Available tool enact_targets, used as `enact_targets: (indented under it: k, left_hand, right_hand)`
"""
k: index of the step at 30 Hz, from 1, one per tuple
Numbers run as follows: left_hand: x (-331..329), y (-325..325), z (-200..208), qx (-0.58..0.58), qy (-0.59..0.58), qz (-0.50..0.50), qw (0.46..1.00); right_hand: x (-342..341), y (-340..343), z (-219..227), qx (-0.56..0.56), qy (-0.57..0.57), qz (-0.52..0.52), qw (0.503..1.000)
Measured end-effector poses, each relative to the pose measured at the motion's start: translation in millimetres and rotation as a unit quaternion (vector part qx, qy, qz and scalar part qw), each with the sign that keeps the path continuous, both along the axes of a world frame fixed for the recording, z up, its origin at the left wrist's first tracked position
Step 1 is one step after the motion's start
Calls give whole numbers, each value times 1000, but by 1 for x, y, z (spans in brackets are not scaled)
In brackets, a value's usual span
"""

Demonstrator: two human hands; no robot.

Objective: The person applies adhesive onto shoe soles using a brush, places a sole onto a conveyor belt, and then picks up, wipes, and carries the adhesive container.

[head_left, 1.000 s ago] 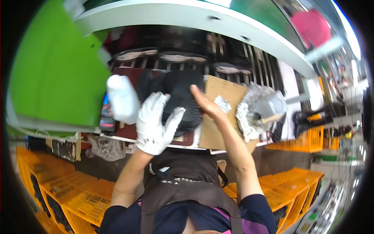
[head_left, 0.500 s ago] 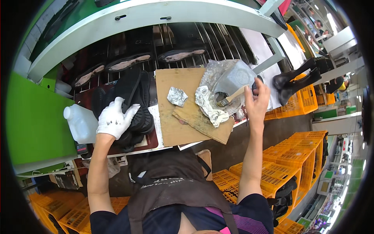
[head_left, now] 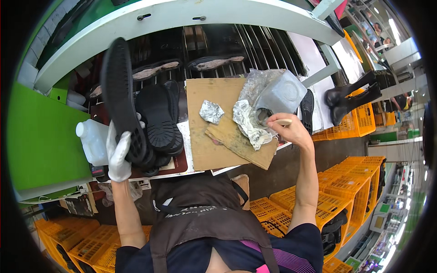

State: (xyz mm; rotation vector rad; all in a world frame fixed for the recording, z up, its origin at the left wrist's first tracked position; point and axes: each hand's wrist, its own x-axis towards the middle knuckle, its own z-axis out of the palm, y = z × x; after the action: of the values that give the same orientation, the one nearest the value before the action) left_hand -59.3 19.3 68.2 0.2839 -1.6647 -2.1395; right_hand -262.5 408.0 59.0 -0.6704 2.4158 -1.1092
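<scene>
My left hand [head_left: 119,152], in a white glove, grips a black shoe sole [head_left: 117,82] by its near end. The sole stands raised and tilted, its far end over the rack. Beside it lies a pile of black soles [head_left: 157,113]. My bare right hand [head_left: 293,131] is closed on a brush [head_left: 284,122] with a pale wooden handle. The brush's bristle end is hidden at the mouth of a cut, cloudy plastic jug [head_left: 283,93], which lies on its side in clear plastic wrap. Crumpled foil [head_left: 246,120] lies against the jug's mouth.
A stained cardboard sheet [head_left: 195,136] bears a foil ball [head_left: 211,111] and a loose cardboard strip [head_left: 241,145]. A white bottle [head_left: 93,141] stands left. Black footwear [head_left: 216,57] sits on the bar rack beyond. Another sole [head_left: 307,111] and black boots [head_left: 348,95] lie right, near orange crates [head_left: 350,182].
My left hand has lifted a sole off the pile and tilted it up. My right hand has moved down and left and closed around the brush handle.
</scene>
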Motion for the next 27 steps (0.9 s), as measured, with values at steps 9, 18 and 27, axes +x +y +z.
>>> enact_targets:
  k: [9,18,27]
  left_hand:
    - [-1,56,-20,444,21,-172,879]
    - [-35,107,-49,236,18,-300,924]
    - [-51,115,-60,173,-37,-212,961]
  right_hand:
    - [12,-21,-35,38,204,-132,969]
    - [34,-20,-39,-88,128,-286,946]
    - [48,-8,-40,-145,69,-302,940]
